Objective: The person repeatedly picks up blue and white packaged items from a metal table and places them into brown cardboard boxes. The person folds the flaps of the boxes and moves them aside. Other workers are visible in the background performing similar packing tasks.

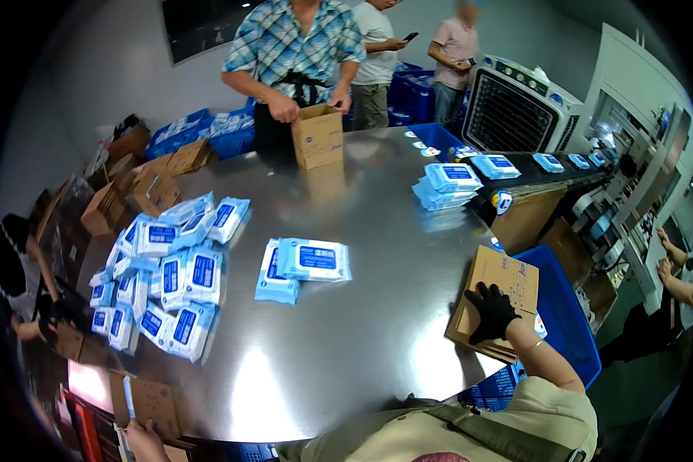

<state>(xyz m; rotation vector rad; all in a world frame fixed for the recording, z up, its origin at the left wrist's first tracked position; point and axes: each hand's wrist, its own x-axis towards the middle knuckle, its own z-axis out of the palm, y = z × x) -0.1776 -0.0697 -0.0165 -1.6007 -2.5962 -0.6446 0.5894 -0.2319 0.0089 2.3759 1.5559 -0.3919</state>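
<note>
My right hand [492, 313], in a black glove, lies with its fingers spread on the top of a stack of flattened cardboard cartons [508, 271] at the table's right edge. I cannot make out my left hand. Toward the middle of the steel table [377, 308], one pack of wet wipes [314, 259], white and light blue, overlaps another pack [276, 279]. A large heap of the same packs [165, 239] covers the table's left side. More packs [448, 183] are stacked at the far right.
Across the table a person holds an upright carton [318, 138]. A conveyor [543, 173] carries packs at the right, beside an air cooler [512, 108]. A blue bin [585, 350] stands below my right arm. At lower left, apparently a co-worker's bare hand [145, 443] touches a carton [152, 404].
</note>
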